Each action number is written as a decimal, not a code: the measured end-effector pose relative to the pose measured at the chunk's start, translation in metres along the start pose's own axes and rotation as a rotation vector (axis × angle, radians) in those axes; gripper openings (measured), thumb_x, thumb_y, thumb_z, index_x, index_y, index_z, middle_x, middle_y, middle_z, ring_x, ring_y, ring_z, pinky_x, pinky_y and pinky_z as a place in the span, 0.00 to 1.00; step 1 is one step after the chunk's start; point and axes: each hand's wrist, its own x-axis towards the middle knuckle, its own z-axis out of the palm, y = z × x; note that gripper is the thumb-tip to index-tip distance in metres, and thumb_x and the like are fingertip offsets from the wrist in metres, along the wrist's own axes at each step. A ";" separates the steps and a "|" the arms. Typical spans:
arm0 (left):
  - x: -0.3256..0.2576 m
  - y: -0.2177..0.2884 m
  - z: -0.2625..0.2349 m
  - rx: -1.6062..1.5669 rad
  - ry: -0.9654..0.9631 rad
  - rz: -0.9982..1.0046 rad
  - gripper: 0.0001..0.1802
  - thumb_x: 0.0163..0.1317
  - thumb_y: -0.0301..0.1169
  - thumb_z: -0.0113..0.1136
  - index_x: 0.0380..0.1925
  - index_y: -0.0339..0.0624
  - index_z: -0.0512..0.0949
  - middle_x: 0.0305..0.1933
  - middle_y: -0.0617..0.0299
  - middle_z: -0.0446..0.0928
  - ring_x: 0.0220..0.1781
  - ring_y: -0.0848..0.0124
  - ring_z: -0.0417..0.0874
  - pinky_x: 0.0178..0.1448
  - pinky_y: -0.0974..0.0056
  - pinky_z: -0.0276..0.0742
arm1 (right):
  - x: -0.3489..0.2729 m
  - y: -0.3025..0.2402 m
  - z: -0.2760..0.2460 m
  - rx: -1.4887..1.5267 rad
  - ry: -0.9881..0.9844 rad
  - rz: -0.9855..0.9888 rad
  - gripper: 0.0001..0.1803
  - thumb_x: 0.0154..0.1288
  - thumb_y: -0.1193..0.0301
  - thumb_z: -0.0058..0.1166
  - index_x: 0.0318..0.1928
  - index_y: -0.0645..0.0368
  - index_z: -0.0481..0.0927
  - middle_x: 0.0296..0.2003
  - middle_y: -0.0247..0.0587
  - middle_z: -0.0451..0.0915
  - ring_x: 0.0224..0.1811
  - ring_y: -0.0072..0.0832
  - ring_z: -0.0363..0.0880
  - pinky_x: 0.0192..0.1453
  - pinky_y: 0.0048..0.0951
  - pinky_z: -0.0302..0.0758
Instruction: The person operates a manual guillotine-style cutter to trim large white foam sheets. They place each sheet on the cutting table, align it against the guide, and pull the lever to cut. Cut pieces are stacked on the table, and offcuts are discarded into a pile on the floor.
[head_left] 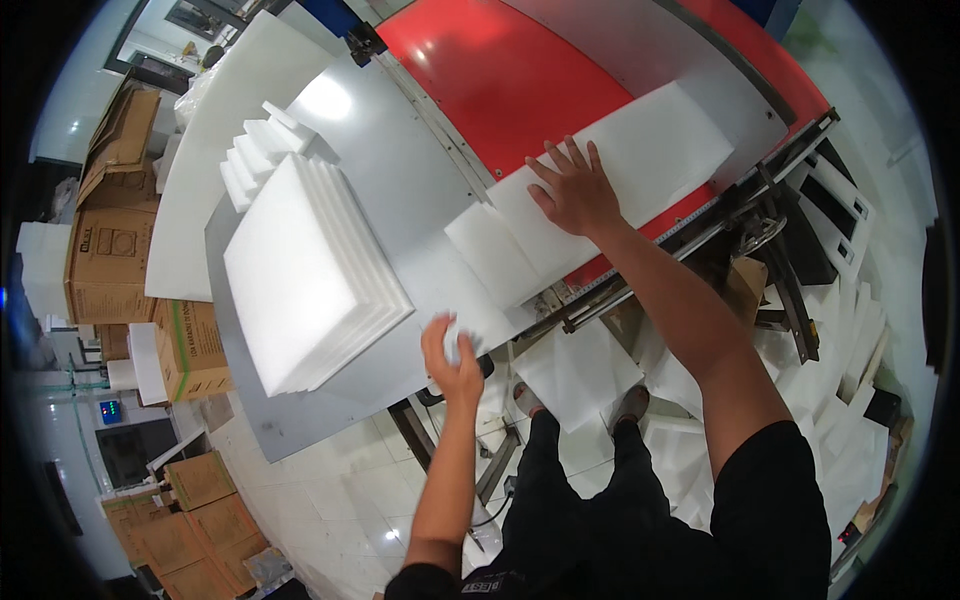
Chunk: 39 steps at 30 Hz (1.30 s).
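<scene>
On the head feed I take the stack of white foam-like sheets (300,270) as my landmark; it lies on the grey surface (330,425). To the right of the stack, I see the right hand (577,192) laid palm down with fingers spread on a long white sheet (655,150), pressing no fingers together around it. That sheet lies partly over a red panel (500,75), which is beyond and right of the stack. A smaller white piece (492,255) sits between stack and long sheet, right against the latter's left end. Just right of the stack's near corner, I have the left hand (453,365) bare, slightly blurred, thumb apart from loosely bent fingers. Small white pieces (262,155) stand behind the stack; cardboard boxes (195,350) are left of it.
</scene>
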 end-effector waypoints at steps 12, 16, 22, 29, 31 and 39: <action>0.165 0.020 0.063 0.496 -0.553 0.197 0.33 0.79 0.43 0.41 0.79 0.45 0.52 0.85 0.56 0.47 0.85 0.43 0.39 0.76 0.22 0.41 | -0.004 0.009 -0.033 0.352 0.435 -0.069 0.23 0.68 0.63 0.59 0.60 0.56 0.80 0.62 0.45 0.77 0.68 0.45 0.71 0.77 0.54 0.60; 0.199 -0.001 0.048 0.382 -0.651 0.188 0.33 0.79 0.44 0.39 0.80 0.48 0.52 0.85 0.57 0.46 0.85 0.43 0.39 0.76 0.23 0.39 | -0.062 -0.013 -0.075 0.430 0.557 -0.141 0.21 0.58 0.70 0.66 0.53 0.56 0.82 0.54 0.42 0.79 0.56 0.42 0.77 0.60 0.48 0.71; 0.236 -0.009 0.044 0.248 -0.809 0.212 0.34 0.79 0.46 0.37 0.80 0.49 0.50 0.86 0.56 0.44 0.86 0.44 0.36 0.77 0.24 0.33 | -0.168 -0.061 -0.054 0.609 0.293 0.193 0.16 0.57 0.72 0.66 0.46 0.61 0.85 0.45 0.47 0.83 0.46 0.41 0.81 0.51 0.42 0.76; 0.241 -0.024 0.039 0.094 -0.771 0.176 0.34 0.78 0.45 0.39 0.79 0.47 0.53 0.85 0.55 0.45 0.86 0.43 0.36 0.78 0.25 0.33 | -0.155 -0.090 0.067 1.598 -0.104 1.092 0.24 0.66 0.75 0.58 0.62 0.65 0.73 0.51 0.47 0.82 0.47 0.32 0.83 0.46 0.31 0.82; 0.235 -0.037 0.032 0.043 -0.732 0.145 0.34 0.76 0.43 0.41 0.79 0.47 0.54 0.85 0.54 0.46 0.86 0.43 0.36 0.78 0.25 0.32 | -0.115 -0.095 0.036 1.515 0.098 1.248 0.31 0.64 0.76 0.59 0.67 0.65 0.67 0.57 0.50 0.79 0.49 0.34 0.84 0.48 0.34 0.82; 0.224 -0.001 0.028 0.044 -0.690 0.189 0.35 0.67 0.33 0.52 0.75 0.50 0.61 0.83 0.55 0.52 0.85 0.41 0.40 0.77 0.23 0.31 | -0.073 -0.028 0.063 1.521 0.259 1.216 0.32 0.62 0.79 0.54 0.68 0.65 0.67 0.59 0.50 0.77 0.59 0.40 0.79 0.61 0.35 0.77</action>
